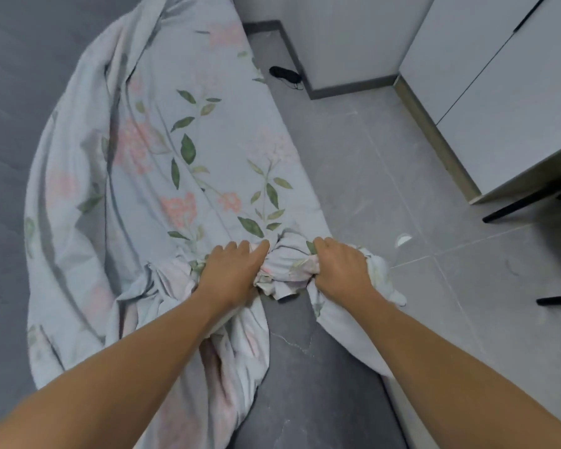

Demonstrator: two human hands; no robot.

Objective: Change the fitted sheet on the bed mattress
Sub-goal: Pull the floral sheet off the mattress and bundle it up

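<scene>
Pale blue sheet (pixel 162 150) with pink flowers, green leaves (mattress (pixel 7 124) apparently grey), grey tiles (pixel 386 176).

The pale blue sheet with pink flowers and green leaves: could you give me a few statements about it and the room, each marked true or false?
1. Both hands grip the bunched edge of the pale blue floral fitted sheet. True: the left hand and the right hand both clutch gathered fabric.
2. The sheet is plain white. False: it is pale blue with pink flowers and green leaves.
3. A small black object lies on the grey tiled floor near the wall corner. True.
4. The right hand hangs free, holding nothing. False: its fingers are curled round the fabric.
5. White cabinet doors stand at the right of the view. True.
</scene>
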